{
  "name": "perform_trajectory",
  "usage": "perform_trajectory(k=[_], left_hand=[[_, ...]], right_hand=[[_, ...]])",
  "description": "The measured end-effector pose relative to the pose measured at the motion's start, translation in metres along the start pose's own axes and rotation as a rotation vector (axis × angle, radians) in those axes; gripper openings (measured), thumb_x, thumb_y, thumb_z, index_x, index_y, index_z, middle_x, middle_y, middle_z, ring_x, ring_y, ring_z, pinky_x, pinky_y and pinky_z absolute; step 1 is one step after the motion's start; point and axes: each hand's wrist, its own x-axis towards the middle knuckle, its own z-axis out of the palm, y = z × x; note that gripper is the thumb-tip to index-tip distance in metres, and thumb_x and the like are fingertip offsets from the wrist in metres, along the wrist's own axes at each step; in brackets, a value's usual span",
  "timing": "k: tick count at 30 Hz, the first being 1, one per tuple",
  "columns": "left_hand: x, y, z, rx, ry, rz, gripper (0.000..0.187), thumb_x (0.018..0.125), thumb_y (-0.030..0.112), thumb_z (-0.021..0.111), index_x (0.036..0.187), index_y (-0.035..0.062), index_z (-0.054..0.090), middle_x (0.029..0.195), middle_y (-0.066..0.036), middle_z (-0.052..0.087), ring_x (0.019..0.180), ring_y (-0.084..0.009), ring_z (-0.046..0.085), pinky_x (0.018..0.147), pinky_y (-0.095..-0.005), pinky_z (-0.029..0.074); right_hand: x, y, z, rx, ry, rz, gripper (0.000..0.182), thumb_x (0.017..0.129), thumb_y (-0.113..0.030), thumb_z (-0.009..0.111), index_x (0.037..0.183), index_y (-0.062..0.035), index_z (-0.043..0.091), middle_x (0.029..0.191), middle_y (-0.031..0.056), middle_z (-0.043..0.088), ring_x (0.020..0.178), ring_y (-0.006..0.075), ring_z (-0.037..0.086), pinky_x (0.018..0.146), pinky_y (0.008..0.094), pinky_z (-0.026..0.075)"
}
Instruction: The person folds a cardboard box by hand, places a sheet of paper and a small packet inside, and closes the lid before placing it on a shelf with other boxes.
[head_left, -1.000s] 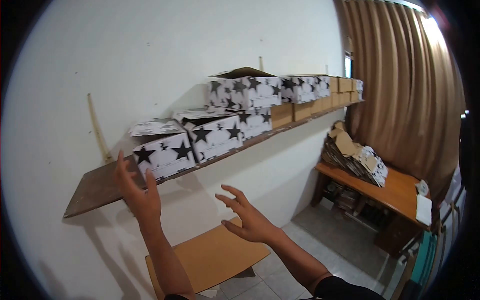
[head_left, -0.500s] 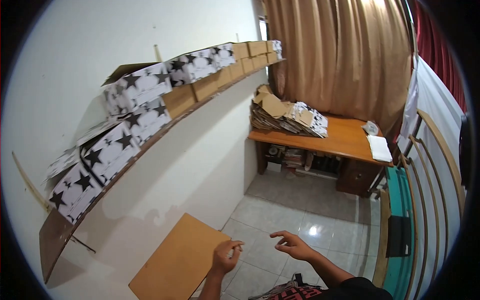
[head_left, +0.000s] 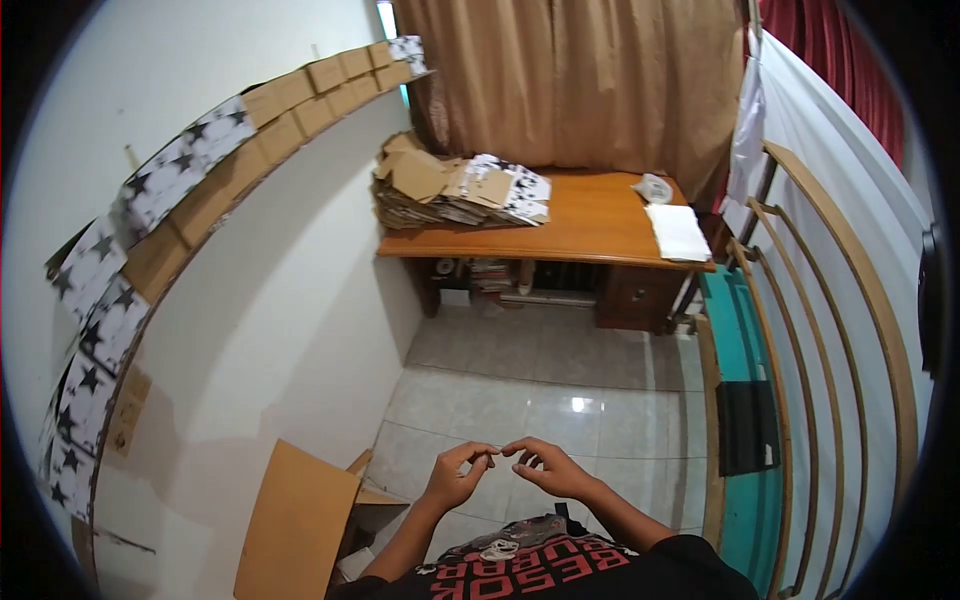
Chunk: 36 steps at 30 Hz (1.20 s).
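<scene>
Both hands lowered from shelf since a second ago; left hand (head_left: 455,478) and right hand (head_left: 545,470) meeting fingertip to fingertip, loosely curled, holding nothing; brown cardboard sheet (head_left: 290,520) leaning below-left; star-printed boxes (head_left: 90,340) sitting far up-left.

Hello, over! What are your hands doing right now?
Left hand and right hand empty, fingertips nearly meeting at chest height. Nearest thing: brown board leaning at the wall, untouched. Tiled floor below.

Even, bright indoor light. Glare spot on floor tiles (head_left: 578,404) beyond the fingers (head_left: 487,455). Strong fisheye bending, dark vignette at edges. Focus sharp.
</scene>
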Motion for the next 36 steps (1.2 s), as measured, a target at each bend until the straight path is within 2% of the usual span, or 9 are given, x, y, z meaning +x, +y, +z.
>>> perform_trajectory(k=[4, 6, 11, 18, 24, 26, 30, 34, 36], left_hand=[[0.048, -0.009, 0.035, 0.012, -0.131, 0.076, 0.020, 0.098, 0.002, 0.060, 0.112, 0.0016, 0.074, 0.096, -0.009, 0.076, 0.087, -0.0161, 0.073, 0.082, -0.0314, 0.057], [0.068, -0.018, 0.045, -0.005, -0.175, 0.002, 0.020, 0.099, 0.005, 0.062, 0.115, 0.0025, 0.074, 0.103, -0.010, 0.077, 0.091, -0.0192, 0.074, 0.083, -0.0327, 0.057], [0.105, -0.041, 0.057, -0.060, -0.228, -0.048, 0.020, 0.100, 0.004, 0.060, 0.114, 0.0017, 0.074, 0.099, -0.008, 0.077, 0.089, -0.0151, 0.072, 0.084, -0.0311, 0.057], [0.170, -0.093, 0.047, -0.152, -0.308, -0.090, 0.020, 0.102, 0.006, 0.060, 0.116, -0.0004, 0.073, 0.103, -0.008, 0.077, 0.093, -0.0138, 0.071, 0.084, -0.0306, 0.056], [0.253, -0.126, 0.016, -0.175, -0.289, -0.088, 0.020, 0.103, 0.008, 0.060, 0.116, 0.0000, 0.073, 0.102, -0.008, 0.076, 0.090, -0.0140, 0.069, 0.084, -0.0299, 0.055], [0.268, -0.126, -0.004, -0.179, -0.345, -0.060, 0.020, 0.103, 0.008, 0.060, 0.117, 0.0001, 0.073, 0.102, -0.008, 0.075, 0.091, -0.0139, 0.069, 0.084, -0.0301, 0.055], [0.301, -0.138, -0.030, -0.238, -0.489, -0.074, 0.022, 0.103, 0.010, 0.060, 0.119, 0.0019, 0.072, 0.104, -0.008, 0.075, 0.095, -0.0151, 0.070, 0.088, -0.0319, 0.055], [0.345, -0.134, -0.022, -0.225, -0.573, -0.075, 0.022, 0.103, 0.008, 0.059, 0.120, 0.0030, 0.071, 0.105, -0.008, 0.075, 0.098, -0.0161, 0.071, 0.090, -0.0326, 0.055], [0.361, -0.128, -0.007, -0.205, -0.614, -0.074, 0.022, 0.103, 0.007, 0.059, 0.120, 0.0029, 0.071, 0.105, -0.008, 0.075, 0.098, -0.0161, 0.071, 0.090, -0.0326, 0.054]], right_hand=[[-0.013, 0.003, -0.049, -0.005, 0.060, 0.097, 0.036, 0.101, -0.014, 0.066, 0.136, -0.0071, 0.063, 0.131, 0.0109, 0.068, 0.107, 0.0208, 0.067, 0.091, 0.0362, 0.055], [-0.013, 0.013, -0.065, -0.006, 0.077, 0.121, 0.036, 0.101, -0.014, 0.066, 0.136, -0.0070, 0.063, 0.130, 0.0107, 0.068, 0.106, 0.0205, 0.067, 0.091, 0.0360, 0.055], [0.005, 0.029, -0.085, 0.043, 0.130, 0.174, 0.033, 0.101, -0.014, 0.066, 0.133, -0.0063, 0.065, 0.129, 0.0080, 0.069, 0.105, 0.0185, 0.067, 0.090, 0.0347, 0.055], [0.067, 0.052, -0.098, 0.075, 0.166, 0.184, 0.032, 0.102, -0.015, 0.066, 0.133, -0.0064, 0.065, 0.128, 0.0069, 0.069, 0.104, 0.0157, 0.066, 0.089, 0.0339, 0.054], [0.148, 0.047, -0.129, 0.065, 0.168, 0.239, 0.031, 0.101, -0.014, 0.066, 0.131, -0.0063, 0.065, 0.127, 0.0075, 0.070, 0.103, 0.0177, 0.067, 0.088, 0.0337, 0.054], [0.163, 0.041, -0.124, -0.017, 0.174, 0.225, 0.031, 0.101, -0.014, 0.066, 0.130, -0.0055, 0.065, 0.126, 0.0079, 0.071, 0.103, 0.0187, 0.067, 0.088, 0.0334, 0.054], [0.190, 0.023, -0.112, -0.018, 0.416, 0.242, 0.030, 0.101, -0.015, 0.066, 0.129, -0.0049, 0.066, 0.125, 0.0077, 0.071, 0.103, 0.0183, 0.067, 0.088, 0.0339, 0.054], [0.196, 0.019, -0.119, 0.064, 0.530, 0.269, 0.029, 0.101, -0.015, 0.066, 0.127, -0.0051, 0.067, 0.124, 0.0078, 0.071, 0.104, 0.0184, 0.067, 0.088, 0.0342, 0.054], [0.188, 0.022, -0.128, 0.091, 0.524, 0.319, 0.028, 0.102, -0.012, 0.064, 0.128, -0.0053, 0.067, 0.126, 0.0065, 0.070, 0.109, 0.0177, 0.066, 0.094, 0.0339, 0.052]])
